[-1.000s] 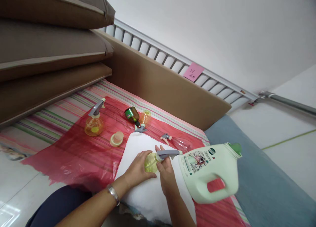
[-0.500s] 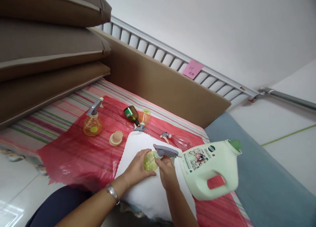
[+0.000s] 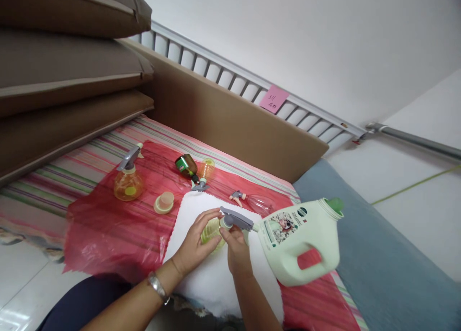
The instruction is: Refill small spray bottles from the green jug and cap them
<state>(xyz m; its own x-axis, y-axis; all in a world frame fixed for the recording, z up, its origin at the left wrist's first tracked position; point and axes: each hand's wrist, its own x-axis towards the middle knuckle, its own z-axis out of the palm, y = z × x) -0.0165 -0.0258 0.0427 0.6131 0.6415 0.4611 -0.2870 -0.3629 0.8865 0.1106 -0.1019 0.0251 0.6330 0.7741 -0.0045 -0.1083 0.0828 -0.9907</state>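
My left hand [image 3: 199, 239] is wrapped round the yellow body of a spray bottle [image 3: 211, 234] above a white cloth [image 3: 190, 203]. At the bottle's neck, the fingers of my right hand [image 3: 236, 249] close on the collar under its grey trigger head [image 3: 236, 217]. The bottle leans, and its nozzle points right. Just beyond the nozzle, a pale green detergent jug [image 3: 288, 268] stands tilted in view, with a green spout in its uncapped mouth. Part of the bottle is hidden by my hands.
Left on the red plastic sheet [image 3: 118, 239] stand an amber spray bottle [image 3: 128, 184] and a pale cap [image 3: 164, 202]. Behind the cloth lie a dark bottle [image 3: 186, 165], a yellow spray bottle [image 3: 206, 169] and a clear pink one [image 3: 259, 203]. Brown cushions [image 3: 72, 62] are stacked left.
Both hands still hold the spray bottle, and my left fingers have shifted higher on its body. The whole view has moved slightly, so things appear a little further left.
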